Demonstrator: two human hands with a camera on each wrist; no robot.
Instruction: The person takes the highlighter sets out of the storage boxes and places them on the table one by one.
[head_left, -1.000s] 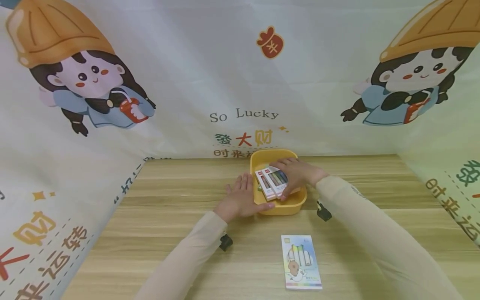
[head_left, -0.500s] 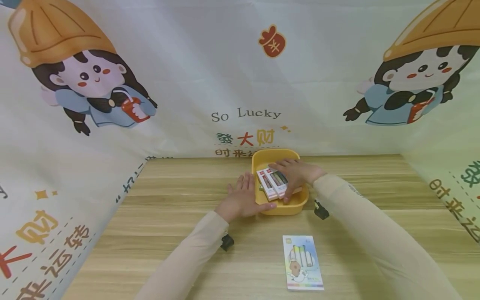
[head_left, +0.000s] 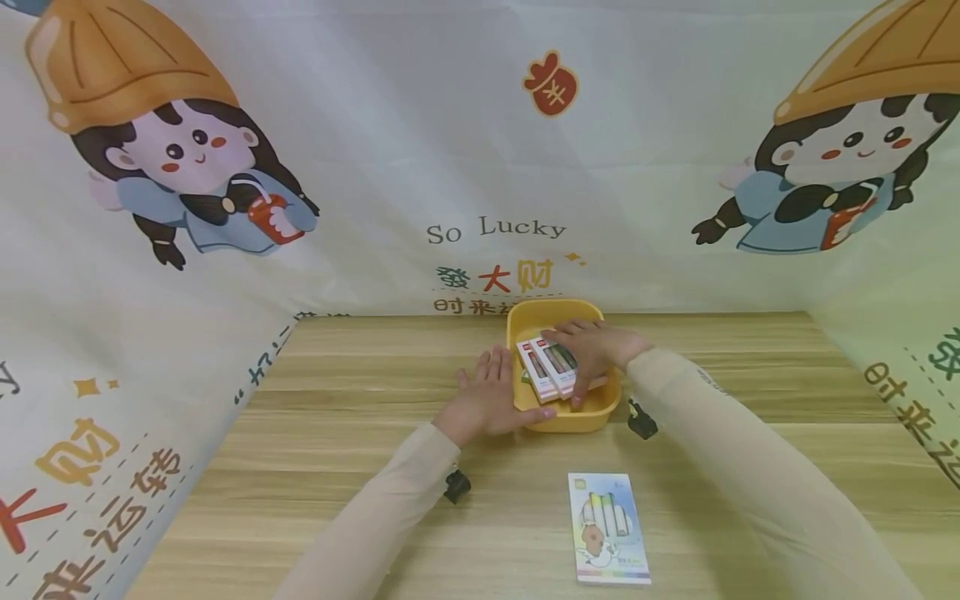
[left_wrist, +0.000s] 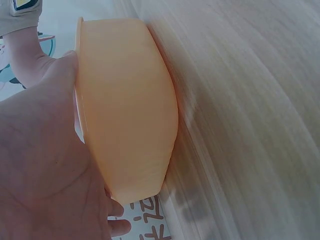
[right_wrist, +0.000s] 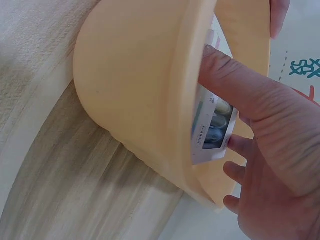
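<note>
head view: inside the yellow tub [head_left: 572,423] on the table [head_left: 360,400], a white box [head_left: 557,360] beside a second box [head_left: 532,367], partly beneath the right grip [head_left: 596,352], farther from the left grip [head_left: 487,402], slanting lengthwise away and leftward. left wrist view: loose along the tub's rim, clasping nothing. right wrist view: grasping the white box from either side.

The left grip [head_left: 487,402] bars the yellow basket [head_left: 573,422] on the left, the right grip [head_left: 592,350] on the right, the curtain [head_left: 420,158] behind; in front, passage runs over the bench [head_left: 510,517] between the sleeves [head_left: 382,512], past a flat box [head_left: 609,529].
</note>
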